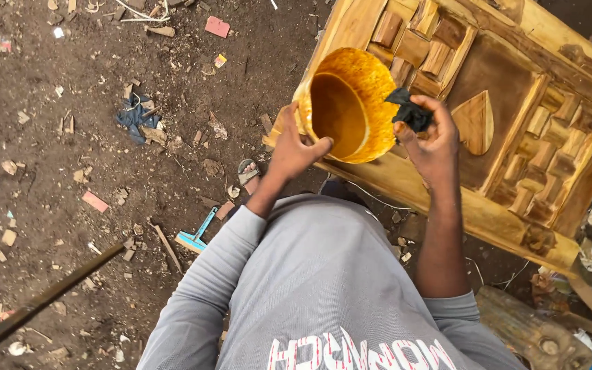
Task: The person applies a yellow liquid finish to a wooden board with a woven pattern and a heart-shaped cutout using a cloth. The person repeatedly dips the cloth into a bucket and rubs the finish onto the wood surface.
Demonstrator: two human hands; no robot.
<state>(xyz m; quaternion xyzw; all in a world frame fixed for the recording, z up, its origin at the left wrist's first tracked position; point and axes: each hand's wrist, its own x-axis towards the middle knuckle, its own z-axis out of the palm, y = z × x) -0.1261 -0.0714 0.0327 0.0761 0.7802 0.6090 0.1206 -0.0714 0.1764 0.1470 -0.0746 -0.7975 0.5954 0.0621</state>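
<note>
Tub (347, 103), a round container crusted with amber-yellow finish, sits tipped in the left hand (294, 147), its mouth turned toward the camera and a pool of brown liquid showing inside. The fingers curl tight over the near rim, the thumb pressing on the rim's inner edge, wrist bent upward. The right hand (434, 145) is raised beside the tub's right edge, fingertips pinched closed on a dark rag (411, 111) that touches the rim. Both forearms rise from grey sleeves (207, 288).

Behind tub and hands lies a carved wooden door (515, 137), tilted, with stepped block panels and a teardrop-shaped inlay (475, 122); its near edge passes under both hands. A foot in a sandal (248, 173) shows on the ground below the left wrist.

Brown dirt (70, 171) spreads to the left, strewn with wood chips. On it lie a pink flat scrap (217, 27), a crumpled blue cloth (135, 118), a light-blue scraper (196, 236) and a dark rod (42, 301) crossing the lower left corner.
</note>
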